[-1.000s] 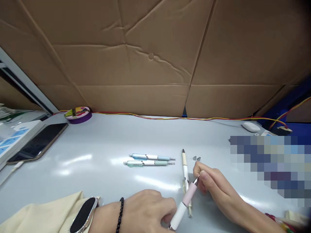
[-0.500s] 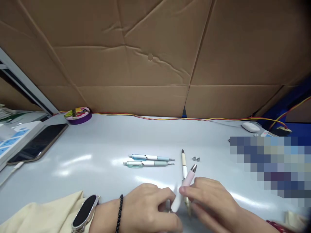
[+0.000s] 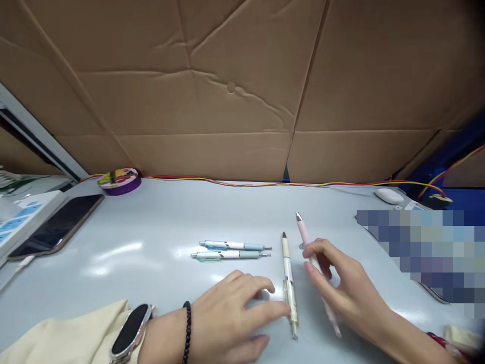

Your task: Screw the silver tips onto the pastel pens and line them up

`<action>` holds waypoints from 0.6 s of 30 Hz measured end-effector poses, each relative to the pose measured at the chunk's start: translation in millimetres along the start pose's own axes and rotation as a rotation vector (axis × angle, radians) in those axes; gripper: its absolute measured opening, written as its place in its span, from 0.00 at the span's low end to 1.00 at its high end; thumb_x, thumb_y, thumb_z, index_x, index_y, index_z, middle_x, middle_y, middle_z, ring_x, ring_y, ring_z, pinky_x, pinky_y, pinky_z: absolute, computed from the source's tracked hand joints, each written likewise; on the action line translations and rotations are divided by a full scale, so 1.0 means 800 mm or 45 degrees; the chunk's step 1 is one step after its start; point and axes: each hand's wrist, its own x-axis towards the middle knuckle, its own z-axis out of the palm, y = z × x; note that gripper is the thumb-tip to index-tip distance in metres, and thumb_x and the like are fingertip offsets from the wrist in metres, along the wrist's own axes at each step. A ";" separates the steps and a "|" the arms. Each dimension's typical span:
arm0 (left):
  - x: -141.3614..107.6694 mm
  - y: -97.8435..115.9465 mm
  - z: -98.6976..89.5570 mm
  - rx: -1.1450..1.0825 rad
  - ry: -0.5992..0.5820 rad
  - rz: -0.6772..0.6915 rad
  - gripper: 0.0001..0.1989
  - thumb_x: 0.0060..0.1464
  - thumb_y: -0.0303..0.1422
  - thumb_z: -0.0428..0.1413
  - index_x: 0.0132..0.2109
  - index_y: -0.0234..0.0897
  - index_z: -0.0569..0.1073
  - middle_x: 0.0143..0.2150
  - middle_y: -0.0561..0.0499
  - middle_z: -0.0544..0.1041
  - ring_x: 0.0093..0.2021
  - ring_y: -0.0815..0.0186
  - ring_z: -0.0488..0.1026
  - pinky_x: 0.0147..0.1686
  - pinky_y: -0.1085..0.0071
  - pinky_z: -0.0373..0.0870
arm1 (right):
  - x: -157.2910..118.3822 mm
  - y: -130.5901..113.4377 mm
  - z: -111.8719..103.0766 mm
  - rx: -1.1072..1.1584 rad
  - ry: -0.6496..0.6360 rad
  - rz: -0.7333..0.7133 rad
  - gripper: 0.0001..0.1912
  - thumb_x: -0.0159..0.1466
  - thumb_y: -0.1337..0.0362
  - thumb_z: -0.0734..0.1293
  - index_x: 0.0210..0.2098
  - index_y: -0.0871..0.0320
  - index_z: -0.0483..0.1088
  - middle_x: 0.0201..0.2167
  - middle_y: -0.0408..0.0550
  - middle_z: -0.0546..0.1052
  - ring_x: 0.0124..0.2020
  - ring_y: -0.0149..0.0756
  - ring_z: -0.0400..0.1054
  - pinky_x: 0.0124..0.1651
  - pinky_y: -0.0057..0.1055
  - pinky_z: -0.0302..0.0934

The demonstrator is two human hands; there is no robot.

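My right hand [image 3: 344, 283] pinches a pink pen [image 3: 303, 231], its silver tip pointing away from me. To the left of it, a cream-and-white pen [image 3: 288, 275] with a dark tip lies lengthwise on the table. My left hand [image 3: 238, 318] is open, its fingers spread, and the index fingertip is at the lower part of the cream pen; whether it touches, I cannot tell. Farther off lie a blue pen [image 3: 235, 246] and a green pen [image 3: 231, 256], side by side, with bare metal ends. A small silver pen tip [image 3: 302, 246] shows beside the pink pen, partly hidden.
On the left are a phone [image 3: 56, 227] with a cable and a white box [image 3: 26, 217]. A purple round tin or roll [image 3: 119, 182] sits by the cardboard wall [image 3: 182, 101]. Thin wires [image 3: 242, 185] run along the back edge. A white mouse [image 3: 389, 196] is at back right.
My right hand has moved right and forward with the pink pen, which now points away. My left hand has let go of the pen's end and opened its fingers.
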 end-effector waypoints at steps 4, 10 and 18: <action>0.003 -0.002 -0.002 0.041 0.084 -0.109 0.17 0.53 0.26 0.52 0.51 0.40 0.65 0.49 0.45 0.68 0.47 0.57 0.64 0.47 0.60 0.64 | 0.005 0.006 0.006 -0.176 -0.238 0.158 0.06 0.65 0.65 0.57 0.41 0.53 0.63 0.26 0.41 0.69 0.23 0.33 0.64 0.28 0.29 0.59; 0.004 -0.009 0.001 0.071 0.130 -0.204 0.13 0.54 0.27 0.51 0.48 0.40 0.68 0.49 0.45 0.66 0.51 0.54 0.60 0.51 0.52 0.60 | 0.000 0.008 0.014 -0.400 -0.340 0.146 0.07 0.64 0.65 0.58 0.40 0.53 0.65 0.28 0.44 0.72 0.25 0.34 0.67 0.27 0.29 0.59; 0.004 -0.008 0.000 0.018 0.086 -0.262 0.14 0.54 0.27 0.51 0.48 0.41 0.68 0.49 0.46 0.66 0.51 0.55 0.60 0.55 0.51 0.56 | -0.001 0.006 0.015 -0.388 -0.331 0.073 0.12 0.62 0.69 0.58 0.44 0.54 0.66 0.28 0.44 0.71 0.24 0.34 0.65 0.26 0.28 0.60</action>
